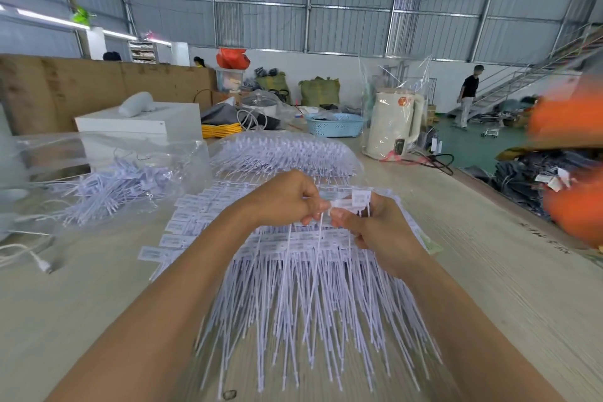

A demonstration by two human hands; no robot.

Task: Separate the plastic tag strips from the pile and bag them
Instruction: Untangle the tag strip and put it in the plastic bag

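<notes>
Fingers of my left hand [287, 197] and right hand [368, 222] pinch one tag strip [346, 204] (tails dangling) above the pile [293, 287]; bag [107, 179] of strips at ten o'clock.

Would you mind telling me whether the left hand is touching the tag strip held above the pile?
Touching. The head view shows the left hand pinching the tag strip opposite the right hand.

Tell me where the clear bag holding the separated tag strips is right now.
In the head view, the clear bag lies on the table's left side, left of the hands, in front of the white box.
</notes>
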